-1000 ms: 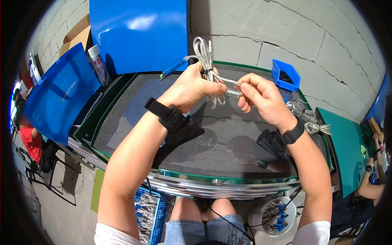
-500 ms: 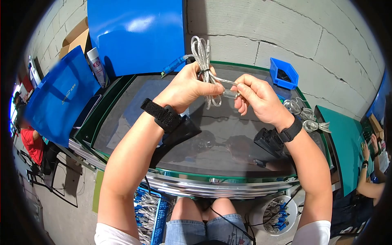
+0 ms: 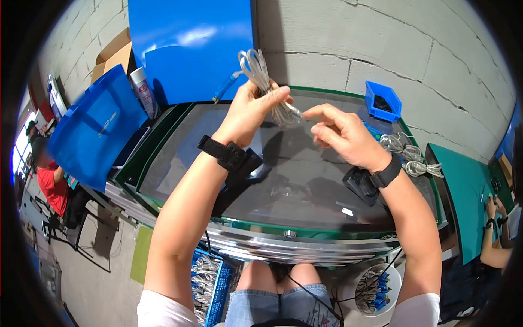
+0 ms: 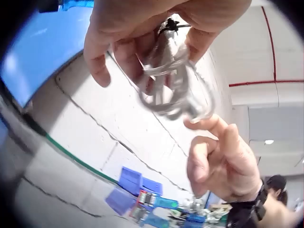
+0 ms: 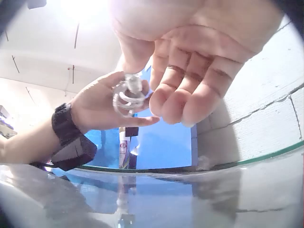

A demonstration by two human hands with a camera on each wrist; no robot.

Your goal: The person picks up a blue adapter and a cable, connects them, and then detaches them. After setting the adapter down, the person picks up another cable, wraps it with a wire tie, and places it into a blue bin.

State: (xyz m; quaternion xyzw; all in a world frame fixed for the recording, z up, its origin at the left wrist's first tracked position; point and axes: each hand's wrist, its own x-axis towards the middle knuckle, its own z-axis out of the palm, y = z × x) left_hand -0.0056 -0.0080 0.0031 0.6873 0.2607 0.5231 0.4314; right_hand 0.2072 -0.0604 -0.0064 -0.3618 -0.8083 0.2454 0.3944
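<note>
A coiled clear-silver cable (image 3: 255, 68) is gripped in my left hand (image 3: 243, 111), above the dark table surface. A blue connector (image 3: 224, 87) sticks out of the coil on the left. In the left wrist view a black twist tie (image 4: 171, 26) binds the bundle, and its lower loops (image 4: 175, 97) hang blurred below the fingers. My right hand (image 3: 346, 136) is just right of the coil's lower end, index finger stretched toward it and thumb apart. No object shows between the right fingers; the right wrist view shows them loosely bent.
Tied cables (image 3: 406, 152) lie at the table's right side, near a small blue bin (image 3: 383, 114). A spray can (image 3: 144, 92) stands at the left. Below are a blue basket (image 3: 222, 289) and a white bucket (image 3: 399, 280), both with cables. Other people are at both sides.
The right fingers have come off the cable's end they were pinching. The left hand has moved left with the coil and tilted it.
</note>
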